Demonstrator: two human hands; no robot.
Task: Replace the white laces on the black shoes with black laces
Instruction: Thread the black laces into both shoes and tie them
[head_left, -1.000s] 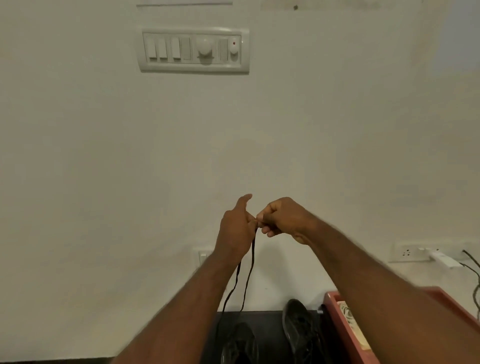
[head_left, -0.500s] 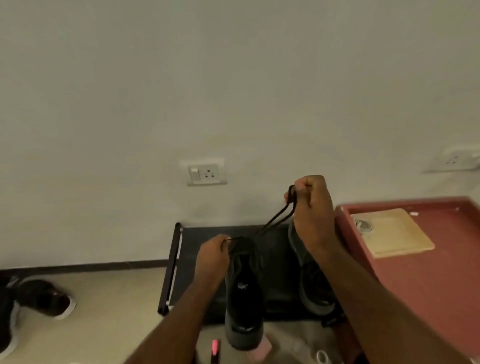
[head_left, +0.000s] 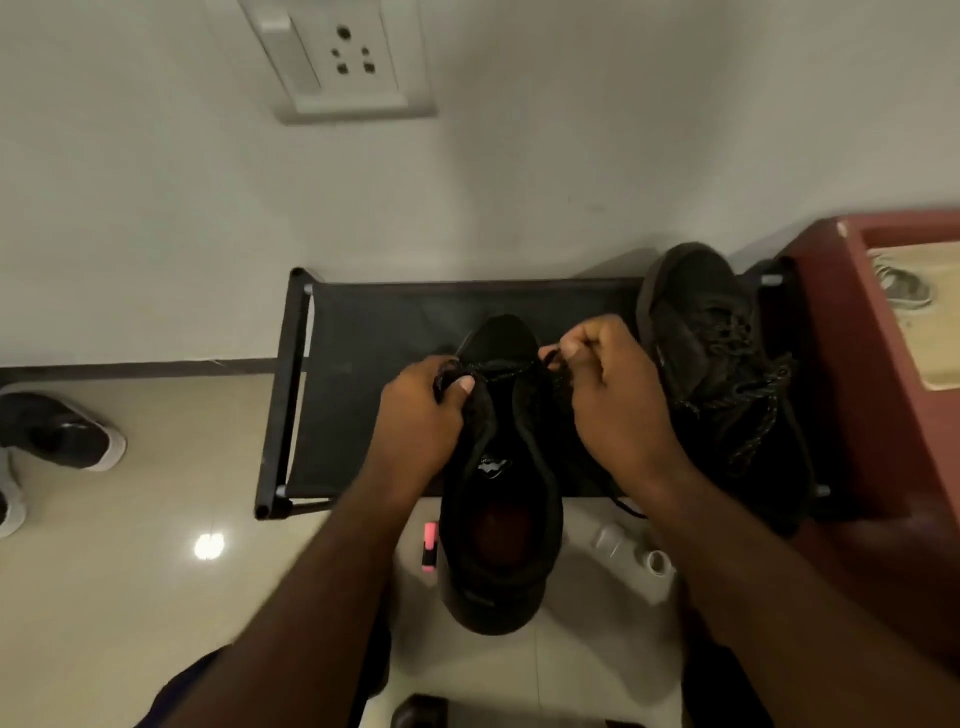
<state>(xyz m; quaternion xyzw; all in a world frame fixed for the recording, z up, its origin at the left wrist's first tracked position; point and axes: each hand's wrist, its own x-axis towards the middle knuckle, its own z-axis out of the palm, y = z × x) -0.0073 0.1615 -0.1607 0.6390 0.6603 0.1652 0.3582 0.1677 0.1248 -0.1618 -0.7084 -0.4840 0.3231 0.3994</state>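
Note:
A black shoe (head_left: 501, 519) lies heel toward me on the front of a black stand (head_left: 374, 364). A black lace (head_left: 498, 370) runs across its upper between my hands. My left hand (head_left: 423, 415) pinches the lace's left end at the shoe's left side. My right hand (head_left: 618, 395) pinches the right end, fingers curled. A second black shoe (head_left: 722, 364), laced with black speckled lace, lies on the stand to the right.
A red table (head_left: 852, 364) with a tan board stands at the right. A pink marker (head_left: 429, 546) and white bottle (head_left: 636, 553) lie on the floor below the stand. Other shoes (head_left: 62, 431) sit at the far left. A wall socket (head_left: 337, 62) is above.
My view dropped from the wall to the stand. My hands came down from holding the lace up high and now hold it taut across the shoe.

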